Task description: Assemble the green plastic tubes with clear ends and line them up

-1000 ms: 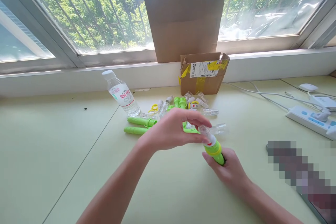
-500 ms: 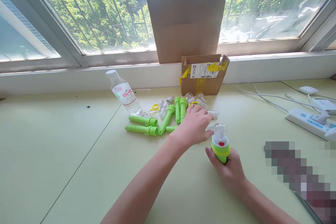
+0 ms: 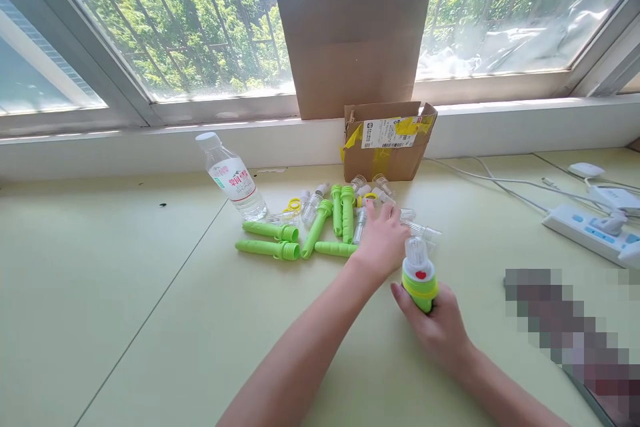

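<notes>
My right hand (image 3: 443, 327) is wrapped round a green plastic handle (image 3: 419, 293) held upright. On top sit a yellow ring, a white collar (image 3: 413, 274) with a red heart-shaped mark, and a clear ribbed cap (image 3: 416, 251). My left hand (image 3: 383, 243) reaches over the loose parts, fingers apart and bent down, tips partly hidden. Clear ribbed plastic tubes (image 3: 423, 231) lie beside it. Several threaded green handles (image 3: 270, 249) lie to its left, and one green handle (image 3: 336, 249) runs up to my left wrist. A yellow ring (image 3: 293, 205) lies farther left among clear pieces.
A water bottle (image 3: 235, 180) stands behind the handles at left. An opened cardboard box (image 3: 385, 163) is against the sill at the back. A white power strip (image 3: 590, 230) with cables lies at right, near a pixelated dark object (image 3: 565, 333).
My left hand has shifted right and its fingers have bent lower over the clear tubes, uncovering more of the green handles. My right hand keeps its hold almost unmoved.
</notes>
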Demonstrator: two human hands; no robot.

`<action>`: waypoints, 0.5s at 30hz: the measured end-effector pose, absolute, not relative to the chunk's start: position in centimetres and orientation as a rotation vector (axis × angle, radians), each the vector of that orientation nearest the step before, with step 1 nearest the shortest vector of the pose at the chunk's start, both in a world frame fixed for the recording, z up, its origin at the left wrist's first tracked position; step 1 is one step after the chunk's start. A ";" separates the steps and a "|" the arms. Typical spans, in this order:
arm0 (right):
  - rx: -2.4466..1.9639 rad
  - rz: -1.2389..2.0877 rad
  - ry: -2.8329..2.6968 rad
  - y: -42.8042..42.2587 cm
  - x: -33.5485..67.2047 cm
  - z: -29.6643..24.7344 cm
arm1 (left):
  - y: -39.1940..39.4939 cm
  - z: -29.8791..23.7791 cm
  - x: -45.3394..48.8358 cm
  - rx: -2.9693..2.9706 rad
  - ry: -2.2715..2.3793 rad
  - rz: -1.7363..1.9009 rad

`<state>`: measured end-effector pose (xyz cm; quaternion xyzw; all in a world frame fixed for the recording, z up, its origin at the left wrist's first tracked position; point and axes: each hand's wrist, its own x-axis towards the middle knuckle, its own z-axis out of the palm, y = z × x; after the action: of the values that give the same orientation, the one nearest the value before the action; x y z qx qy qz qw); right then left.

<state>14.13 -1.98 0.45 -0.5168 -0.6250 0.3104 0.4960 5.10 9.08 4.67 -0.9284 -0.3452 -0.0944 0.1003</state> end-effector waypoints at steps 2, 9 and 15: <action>-1.248 0.737 -1.504 -1.9 14.1 0.4 | 9.1 4.1 5.9 -2.722 -0.997 -0.337; -1.228 0.720 -1.452 -2.0 14.5 0.2 | 11.4 3.6 10.8 -2.840 -0.909 -0.289; -1.220 0.699 -1.443 -2.2 14.5 -0.1 | 11.7 4.5 12.3 -2.892 -0.735 -0.329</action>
<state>14.53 -2.16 -0.14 -0.5119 -0.6056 0.2934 0.5340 12.33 11.66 4.52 -0.9610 -0.2442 -0.1094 0.0695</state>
